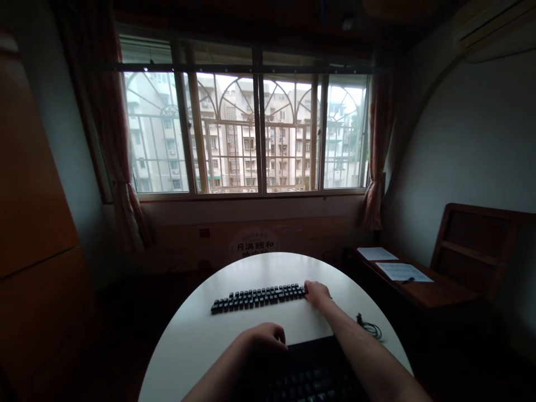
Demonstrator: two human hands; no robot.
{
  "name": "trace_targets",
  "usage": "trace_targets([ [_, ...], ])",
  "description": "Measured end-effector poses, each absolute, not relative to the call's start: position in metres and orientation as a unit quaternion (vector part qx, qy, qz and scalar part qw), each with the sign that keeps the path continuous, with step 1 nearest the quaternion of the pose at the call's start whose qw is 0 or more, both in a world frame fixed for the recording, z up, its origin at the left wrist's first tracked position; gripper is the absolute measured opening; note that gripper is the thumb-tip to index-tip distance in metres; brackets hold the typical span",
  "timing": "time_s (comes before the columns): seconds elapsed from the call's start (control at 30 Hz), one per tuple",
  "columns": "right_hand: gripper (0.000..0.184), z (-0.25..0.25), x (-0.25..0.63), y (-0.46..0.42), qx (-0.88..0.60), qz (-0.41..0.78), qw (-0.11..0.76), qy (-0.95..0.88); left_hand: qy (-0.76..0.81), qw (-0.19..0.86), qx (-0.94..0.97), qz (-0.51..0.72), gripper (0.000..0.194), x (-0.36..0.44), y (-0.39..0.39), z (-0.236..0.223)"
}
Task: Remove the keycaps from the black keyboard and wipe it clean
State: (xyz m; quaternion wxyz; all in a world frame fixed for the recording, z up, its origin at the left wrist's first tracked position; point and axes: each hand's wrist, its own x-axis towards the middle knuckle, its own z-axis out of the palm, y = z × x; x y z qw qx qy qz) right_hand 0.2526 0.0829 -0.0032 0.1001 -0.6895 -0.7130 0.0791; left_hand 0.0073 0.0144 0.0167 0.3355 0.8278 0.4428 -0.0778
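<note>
Black keycaps (259,297) stand in close rows across the white round table (188,346). At the right end of these rows is my right hand (317,293), its fingers closed in a pinch on a keycap that they mostly hide. My left hand (264,336) is curled at the upper left corner of a black keyboard (312,363), thumb and forefinger bent inward. What the left fingers hold, if anything, is hidden. The keyboard lies close to me, between my forearms. Its upper strip looks plain and dark, and keys show faintly lower down.
A coiled dark cable (371,326) lies on the table to the right of my forearm. Beyond the table on the right, a wooden bench (450,290) carries paper sheets (404,272) and a pen (408,280). An orange-brown cabinet (37,223) stands at the left; a barred window (259,134) is ahead.
</note>
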Motion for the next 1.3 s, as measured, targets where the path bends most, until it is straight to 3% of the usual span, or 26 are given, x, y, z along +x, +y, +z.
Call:
trace_targets([
  [0.13, 0.033, 0.011, 0.255, 0.070, -0.677, 0.082, 0.158, -0.714, 0.445, 0.344, 0.823, -0.076, 0.032, 0.006, 0.016, 0.013],
  [0.3, 0.027, 0.038, 0.273, 0.035, -0.645, 0.068, 0.304, -0.698, 0.445, 0.353, 0.819, -0.083, 0.033, 0.005, 0.019, 0.011],
  [0.53, 0.073, 0.043, 0.335, -0.037, -0.565, 0.096, 0.495, -0.653, 0.429, 0.369, 0.819, -0.094, 0.033, 0.001, 0.018, 0.020],
  [0.63, 0.076, 0.023, 0.360, -0.055, -0.543, 0.236, 0.567, -0.573, 0.420, 0.381, 0.817, -0.100, 0.033, 0.000, 0.020, 0.024],
  [0.77, 0.066, 0.001, 0.368, -0.068, -0.528, 0.367, 0.609, -0.464, 0.404, 0.395, 0.820, -0.094, 0.033, -0.001, 0.020, 0.025],
  [0.87, 0.050, -0.006, 0.358, -0.072, -0.515, 0.344, 0.659, -0.427, 0.399, 0.392, 0.826, -0.067, 0.033, -0.004, 0.016, 0.023],
  [1.1, 0.040, -0.025, 0.354, -0.072, -0.507, 0.245, 0.731, -0.387, 0.379, 0.395, 0.837, -0.013, 0.030, -0.014, 0.008, 0.025],
  [1.3, 0.028, -0.033, 0.358, -0.072, -0.500, 0.218, 0.723, -0.424, 0.398, 0.365, 0.841, -0.036, 0.033, -0.027, 0.008, 0.032],
])
